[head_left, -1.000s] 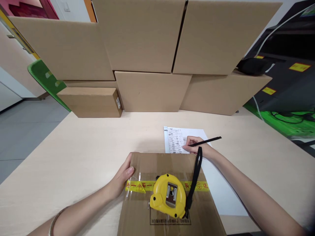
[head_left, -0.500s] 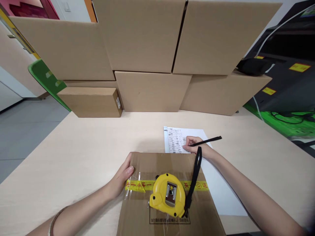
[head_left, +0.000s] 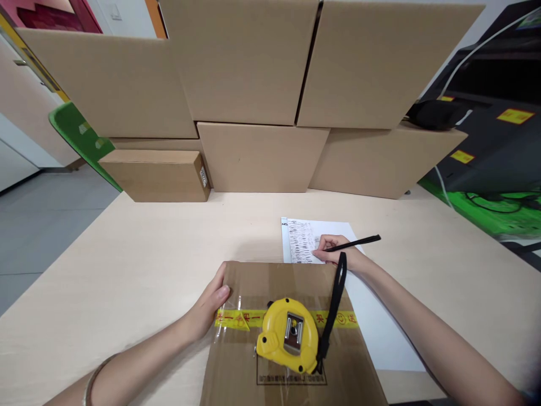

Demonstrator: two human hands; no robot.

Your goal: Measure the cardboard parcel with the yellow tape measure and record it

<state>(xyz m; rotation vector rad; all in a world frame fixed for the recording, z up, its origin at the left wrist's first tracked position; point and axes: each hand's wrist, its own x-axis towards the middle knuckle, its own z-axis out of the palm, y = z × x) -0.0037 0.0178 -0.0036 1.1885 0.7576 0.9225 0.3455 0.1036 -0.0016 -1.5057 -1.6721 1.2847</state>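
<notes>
My left hand [head_left: 213,301] grips the far left corner of a taped cardboard box [head_left: 249,389], thumb on top and its other fingers mostly hidden behind the side. On that box lies a yellow tape measure [head_left: 274,321] with a black wrist strap [head_left: 336,299]. Beyond the box, my right hand [head_left: 338,248] is closed around a black pen [head_left: 363,241]. It rests on a white sheet of paper [head_left: 380,332] whose far left part is covered in dense handwritten lines. The box hides part of the sheet, and the pen's tip is hard to make out.
Large cardboard boxes [head_left: 262,160] are stacked in two rows along the back of the table [head_left: 169,248]. A smaller carton [head_left: 164,180] stands before them at the left. Dark equipment with yellow labels [head_left: 499,135] and cables stands at the right, beyond the table edge.
My right hand and the pen have shifted very slightly left on the paper. My left hand, the box and the tape measure stay where they were.
</notes>
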